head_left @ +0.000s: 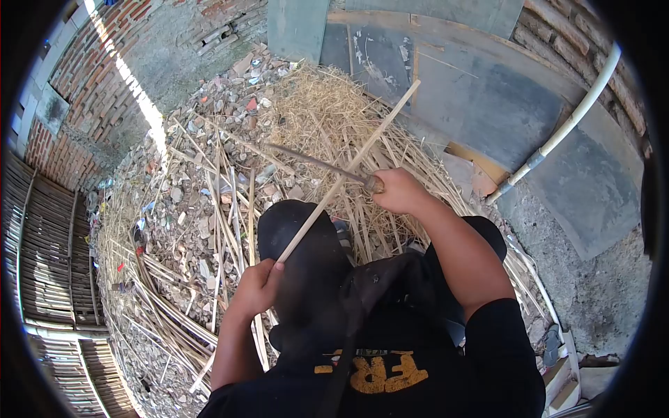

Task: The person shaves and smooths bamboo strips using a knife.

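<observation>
shirt (pixel 453 386) closest, my left hand (pixel 256 288) clenches a stick (pixel 380 132), likely for steadiness, crossing the knife (pixel 310 159) my right hand (pixel 402 191) grips.

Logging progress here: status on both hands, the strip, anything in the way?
Left hand gripping strip near lower end; right hand holding knife. Strip slanted, blade crossing it in view, contact unclear. Left knee beneath strip.

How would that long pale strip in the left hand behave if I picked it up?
The pale strip is probably fairly stiff, since it looks nearly straight while the left hand grips it near one end. It is likely light for its length, being so slim.
</observation>
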Tool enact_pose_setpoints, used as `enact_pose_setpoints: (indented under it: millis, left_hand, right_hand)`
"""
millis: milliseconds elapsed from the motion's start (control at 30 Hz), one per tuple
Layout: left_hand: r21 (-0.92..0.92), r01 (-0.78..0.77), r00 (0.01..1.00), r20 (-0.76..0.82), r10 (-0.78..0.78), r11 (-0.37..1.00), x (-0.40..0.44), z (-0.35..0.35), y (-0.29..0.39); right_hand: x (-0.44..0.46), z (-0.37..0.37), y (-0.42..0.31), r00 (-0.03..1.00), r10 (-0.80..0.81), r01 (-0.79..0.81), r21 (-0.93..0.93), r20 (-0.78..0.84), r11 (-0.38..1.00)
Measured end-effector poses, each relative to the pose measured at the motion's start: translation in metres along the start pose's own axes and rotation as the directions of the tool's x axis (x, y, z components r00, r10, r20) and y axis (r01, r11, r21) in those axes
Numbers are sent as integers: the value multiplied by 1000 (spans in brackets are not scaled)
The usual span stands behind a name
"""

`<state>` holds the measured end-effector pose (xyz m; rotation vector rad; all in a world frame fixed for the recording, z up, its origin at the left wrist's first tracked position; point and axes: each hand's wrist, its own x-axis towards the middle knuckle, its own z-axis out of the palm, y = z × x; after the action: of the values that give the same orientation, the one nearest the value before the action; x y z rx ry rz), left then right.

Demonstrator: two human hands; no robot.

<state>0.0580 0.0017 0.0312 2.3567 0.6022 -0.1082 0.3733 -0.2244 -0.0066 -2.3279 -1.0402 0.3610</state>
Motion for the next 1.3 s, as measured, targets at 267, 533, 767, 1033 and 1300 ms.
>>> enact_pose_setpoints:
  millis: [267,533,767,1033,1300]
  left_hand:
    - [25,-111,990,-82,113,994,1,6,-4]
    - [-39,-94,995,-48,92,995,2,3,6]
    - [51,-159,980,-114,164,986,1,12,-9]
    - [-52,-145,987,-72,141,988,3,6,-3]
    - [-12,-128,988,-84,126,992,-7,7,-16]
  right_hand:
    - [18,-10,48,980,189,-185,64,-66,981]
    - [-10,-13,-16,995,36,-25,-110,95,994]
    - [23,-10,69,961,239,-221,133,-142,966]
    - [-6,-18,1,995,76,-83,-129,-57,988]
    - [8,-26,44,979,162,-161,20,-124,987]
